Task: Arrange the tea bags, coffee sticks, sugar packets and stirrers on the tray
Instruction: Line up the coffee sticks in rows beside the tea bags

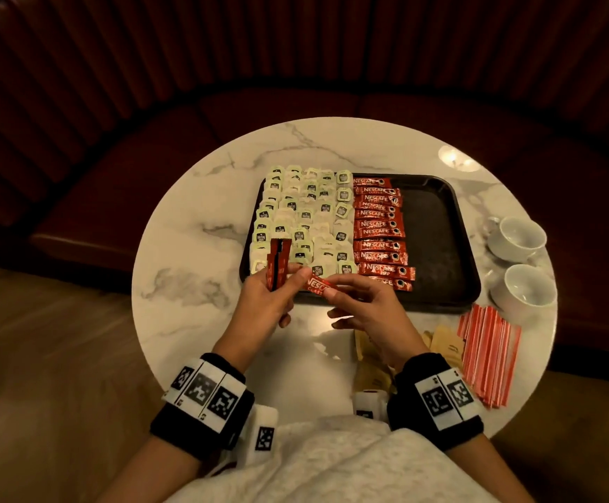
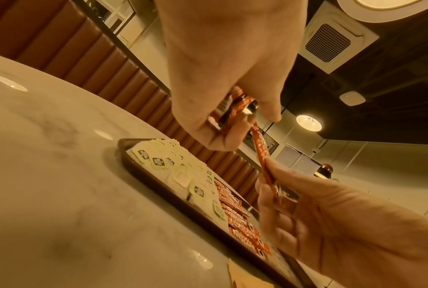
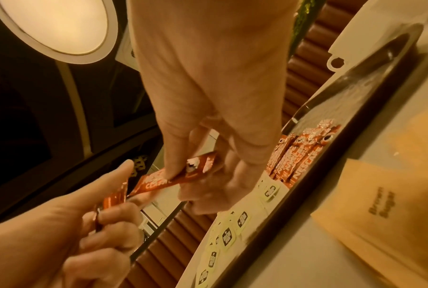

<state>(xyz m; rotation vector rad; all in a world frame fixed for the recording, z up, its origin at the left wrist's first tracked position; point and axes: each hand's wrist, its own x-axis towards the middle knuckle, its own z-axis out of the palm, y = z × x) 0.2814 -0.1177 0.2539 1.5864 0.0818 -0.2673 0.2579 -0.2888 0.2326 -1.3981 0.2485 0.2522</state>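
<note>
Left hand (image 1: 264, 303) grips a small bunch of sticks (image 1: 277, 263) upright over the tray's (image 1: 437, 245) near-left corner; right hand (image 1: 364, 306) pinches one stick (image 1: 319, 285), drawing it off the bunch. Best move, likely: lay it flat, label up, at the near end of the column (image 1: 381, 230), edges parallel, without nudging the tea bags (image 1: 303, 219) alongside.

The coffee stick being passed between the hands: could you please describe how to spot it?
On the round marble table, find the dark tray. At its near edge, the right hand pinches one red coffee stick, the only one lying flat off the tray.
</note>
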